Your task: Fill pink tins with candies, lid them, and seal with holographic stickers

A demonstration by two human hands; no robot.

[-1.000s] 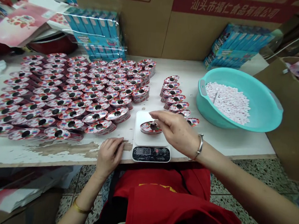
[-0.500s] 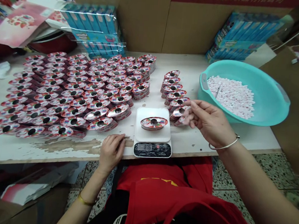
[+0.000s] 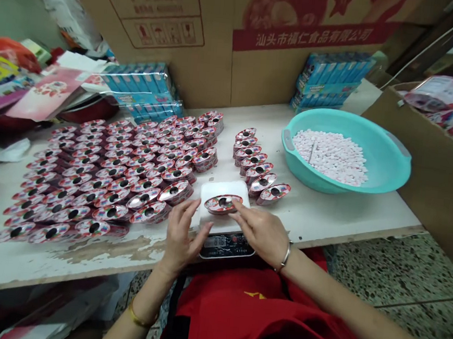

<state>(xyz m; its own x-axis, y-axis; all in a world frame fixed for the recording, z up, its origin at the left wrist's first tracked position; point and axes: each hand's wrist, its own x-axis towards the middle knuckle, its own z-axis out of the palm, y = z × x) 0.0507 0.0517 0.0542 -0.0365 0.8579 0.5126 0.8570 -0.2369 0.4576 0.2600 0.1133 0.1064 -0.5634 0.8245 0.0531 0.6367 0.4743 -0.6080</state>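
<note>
A small oval-topped red and white box (image 3: 219, 204) with a round hole in its top stands on the white plate of a digital scale (image 3: 226, 249). My right hand (image 3: 260, 234) is over the right end of this box, its thumb and fingers pinched together close to the hole; whatever they hold is hidden. Just left of the scale, my left hand (image 3: 184, 234) has its thumb and fingers spread, with nothing in it. To the right of the scale runs a short row of the same boxes (image 3: 258, 171).
Many more such boxes (image 3: 114, 174) fill the table's left side. A turquoise basin (image 3: 387, 161) holds small white candies (image 3: 331, 157) and a thin stick-like tool. Blue wrapped packs (image 3: 331, 78) stand against a large carton (image 3: 210, 79). Another open carton (image 3: 418, 169) stands at right.
My right hand has moved left from the short row to the box on the scale. My left hand has lifted from the table edge and spread its fingers. The view has tilted up.
</note>
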